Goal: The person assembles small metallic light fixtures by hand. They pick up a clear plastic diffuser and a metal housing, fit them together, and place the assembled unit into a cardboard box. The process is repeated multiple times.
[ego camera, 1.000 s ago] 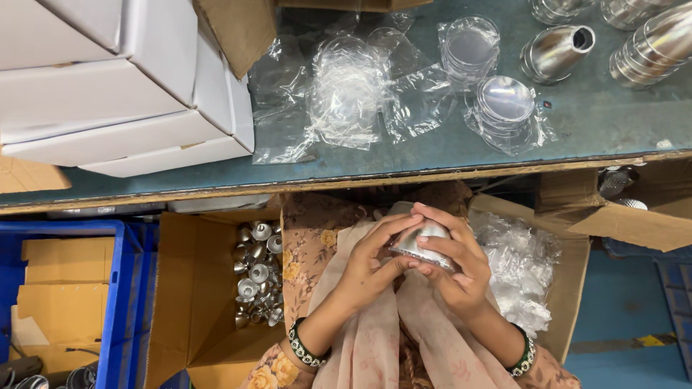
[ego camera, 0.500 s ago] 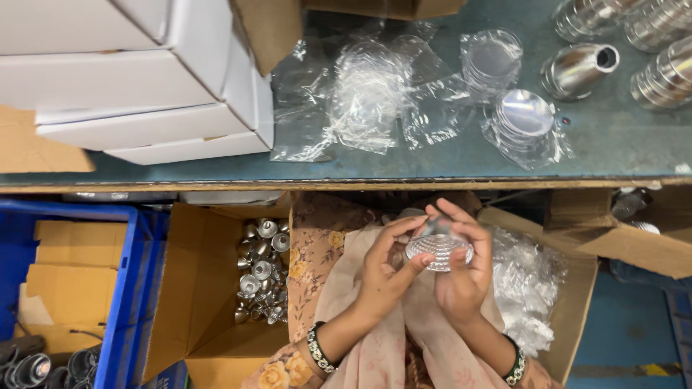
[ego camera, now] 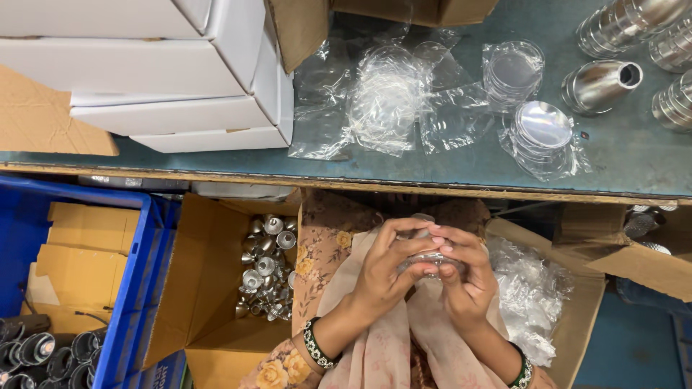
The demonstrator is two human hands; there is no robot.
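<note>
Both hands now closed tighter around clear piece, cardboard box holding metal fittings

Glossy metal cone, crinkled clear plastic bags.

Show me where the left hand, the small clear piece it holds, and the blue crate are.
left hand (ego camera: 386, 270), head view, its back.
clear piece (ego camera: 425, 258), head view, visible rim.
blue crate (ego camera: 133, 277), head view, right wall.

On each wrist I wear a green beaded bangle (dotted white), with floral sleeves and a pale pink scarf.
</note>
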